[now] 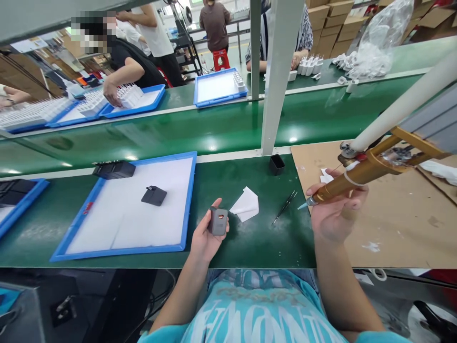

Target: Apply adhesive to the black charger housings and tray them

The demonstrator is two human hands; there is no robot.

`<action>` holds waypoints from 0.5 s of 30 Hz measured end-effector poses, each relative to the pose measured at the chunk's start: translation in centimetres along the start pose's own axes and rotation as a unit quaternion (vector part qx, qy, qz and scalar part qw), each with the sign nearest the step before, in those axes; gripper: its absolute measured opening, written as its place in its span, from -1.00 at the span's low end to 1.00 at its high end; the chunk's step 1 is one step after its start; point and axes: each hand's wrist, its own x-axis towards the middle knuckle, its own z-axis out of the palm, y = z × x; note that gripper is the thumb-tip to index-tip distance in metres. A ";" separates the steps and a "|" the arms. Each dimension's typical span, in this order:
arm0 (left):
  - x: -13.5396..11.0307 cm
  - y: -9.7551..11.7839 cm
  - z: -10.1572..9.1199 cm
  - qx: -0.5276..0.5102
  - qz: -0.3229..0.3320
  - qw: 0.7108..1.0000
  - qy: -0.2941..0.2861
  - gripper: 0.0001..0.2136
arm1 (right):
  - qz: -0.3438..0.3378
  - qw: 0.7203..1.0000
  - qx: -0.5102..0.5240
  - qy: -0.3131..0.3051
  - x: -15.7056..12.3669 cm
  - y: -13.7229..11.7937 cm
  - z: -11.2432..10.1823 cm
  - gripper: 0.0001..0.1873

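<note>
A long green worktop (250, 238) runs across in front of the seated person, with a shiny green conveyor belt (214, 128) beyond it and a white post (276, 71) rising from the strip between the two. On the right end of the worktop lies a big sheet of brown cardboard (392, 224), spotted with white. To the left sits a blue tray (189, 200) lined with white foam. One flat black part (153, 195) lies alone near its middle, and a black block of parts (114, 169) rests at its far left corner.

The right hand (335, 214) is raised over the near edge of the cardboard, its fingers closed tight around the barrel of a gold dispensing gun (371, 171). A thick white tube (403, 107) slants up and away from the gun to the right, and the nozzle points left and down, well apart from anything.

The left hand (205, 238) is held over the bare green surface, just right of the tray. Its fingers are wrapped around a small grey housing (218, 221), gripping it upright with an orange-marked face towards the person.

Between the two hands lie a folded white wipe (245, 205) and thin black tweezers (284, 207), both flat on the worktop. A small black cup (276, 164) stands further back, near the foot of the post.

Across the belt, another person's hand (112, 95) rests on rows of white parts in a blue tray.
</note>
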 end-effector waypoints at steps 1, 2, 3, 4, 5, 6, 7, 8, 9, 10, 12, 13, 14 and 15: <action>-0.1 0.2 0.3 -0.030 -0.010 0.999 -0.008 -0.46 | -0.003 1.000 0.002 0.001 0.0 0.0 0.0 -0.47; -0.2 0.3 0.5 -0.054 -0.017 0.998 -0.018 -0.47 | -0.006 1.000 0.003 0.002 0.0 0.0 0.0 -0.47; -0.3 0.5 0.7 -0.073 -0.020 0.997 -0.027 -0.48 | -0.010 1.000 0.004 0.003 0.0 0.1 0.0 -0.47; -0.4 0.7 0.7 -0.086 -0.019 0.995 -0.035 -0.48 | -0.014 1.000 0.006 0.004 0.0 0.1 0.0 -0.48; -0.5 0.8 0.8 -0.091 -0.015 0.995 -0.040 -0.48 | -0.017 1.000 0.008 0.004 0.0 0.1 0.0 -0.48; -0.6 0.8 0.8 -0.088 -0.008 0.995 -0.044 -0.48 | -0.020 1.000 0.008 0.004 0.1 0.2 0.0 -0.49; -0.6 0.9 0.7 -0.077 0.002 0.996 -0.047 -0.47 | -0.022 1.000 0.008 0.004 0.1 0.2 0.0 -0.50; -0.7 0.8 0.7 -0.061 0.015 0.997 -0.048 -0.46 | -0.025 1.000 0.006 0.005 0.1 0.2 0.0 -0.50; -0.7 0.7 0.6 -0.043 0.029 0.997 -0.049 -0.45 | -0.025 1.000 0.004 0.005 0.1 0.2 0.0 -0.49; -0.7 0.6 0.4 -0.025 0.045 0.998 -0.048 -0.44 | -0.024 1.000 0.003 0.009 0.1 0.1 0.1 -0.48; -0.9 0.4 -0.2 0.026 0.079 0.996 -0.029 -0.45 | -0.015 1.000 0.006 0.023 0.0 -0.1 0.2 -0.46; -0.9 0.4 -0.6 0.064 0.101 0.993 -0.007 -0.46 | -0.003 0.999 0.009 0.031 -0.1 -0.2 0.2 -0.45; -1.0 0.5 -1.2 0.116 0.125 0.985 0.021 -0.48 | 0.011 0.999 0.012 0.039 -0.1 -0.3 0.3 -0.45; -0.9 0.8 -2.0 0.182 0.148 0.971 0.053 -0.49 | 0.018 0.999 0.014 0.046 -0.1 -0.4 0.3 -0.44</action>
